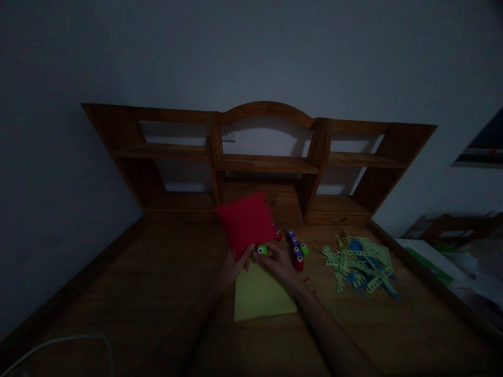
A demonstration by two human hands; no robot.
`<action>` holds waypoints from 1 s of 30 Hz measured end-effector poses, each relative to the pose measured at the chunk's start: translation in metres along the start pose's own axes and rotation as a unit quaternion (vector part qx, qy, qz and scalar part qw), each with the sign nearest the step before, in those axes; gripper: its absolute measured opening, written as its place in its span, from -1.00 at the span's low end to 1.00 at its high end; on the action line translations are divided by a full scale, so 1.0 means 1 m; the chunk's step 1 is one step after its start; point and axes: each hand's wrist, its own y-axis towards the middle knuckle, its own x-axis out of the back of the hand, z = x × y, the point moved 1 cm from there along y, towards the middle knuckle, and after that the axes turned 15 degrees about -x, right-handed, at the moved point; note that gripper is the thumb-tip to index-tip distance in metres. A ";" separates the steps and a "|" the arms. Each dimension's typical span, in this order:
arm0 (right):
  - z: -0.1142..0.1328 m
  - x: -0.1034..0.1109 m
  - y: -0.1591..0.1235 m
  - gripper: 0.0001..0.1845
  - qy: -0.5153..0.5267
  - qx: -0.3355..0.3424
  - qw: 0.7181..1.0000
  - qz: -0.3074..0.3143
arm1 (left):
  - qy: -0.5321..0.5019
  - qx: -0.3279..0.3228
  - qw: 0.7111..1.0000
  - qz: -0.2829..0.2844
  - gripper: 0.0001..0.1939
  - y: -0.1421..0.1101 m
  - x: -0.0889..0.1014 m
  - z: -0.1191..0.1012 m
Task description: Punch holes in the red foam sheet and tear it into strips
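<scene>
A red square piece (247, 222), felt-like with holes or stitches along its edges, is tilted up above the desk. My left hand (239, 263) is closed on its lower corner. A small green toy piece with a big white eye (262, 250) sits in the pinched fingers of my right hand (280, 263), close to the left fingertips and the red square's lower edge. Beneath both hands lies a yellow sheet (263, 298). Just right of my right hand stand several purple eyed pieces (294, 242), a red one (299, 263) and another green one (304, 249).
A pile of pale green and blue plastic strips (365, 262) lies on the desk's right side. Tiny red bits (307, 279) are scattered near my right wrist. A wooden shelf unit (267, 163) stands along the back. A white cable (74, 337) curves at lower left.
</scene>
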 end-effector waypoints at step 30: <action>0.006 -0.002 -0.005 -0.56 0.004 -0.036 0.999 0.008 | 0.000 -0.009 1.000 -0.006 -0.57 -0.001 0.000 0.003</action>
